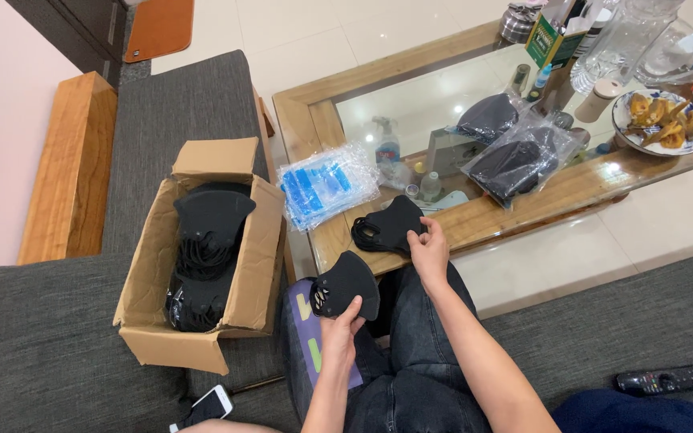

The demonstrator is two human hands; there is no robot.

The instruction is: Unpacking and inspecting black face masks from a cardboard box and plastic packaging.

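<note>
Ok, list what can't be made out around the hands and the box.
Head view only:
- Cardboard box: its depth and mask count, hidden by the top masks.
- Left hand: palm covered by the black mask it holds.
- Phone: partly cut off by the bottom edge.
- Bagged masks: count blurred by glare.

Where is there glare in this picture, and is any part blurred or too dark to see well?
Head view: ceiling lights glare as bright spots on the glass table top; the black masks in the cardboard box merge into one dark mass; the left hand, the right hand and the mask are sharp; edges bend slightly.
</note>
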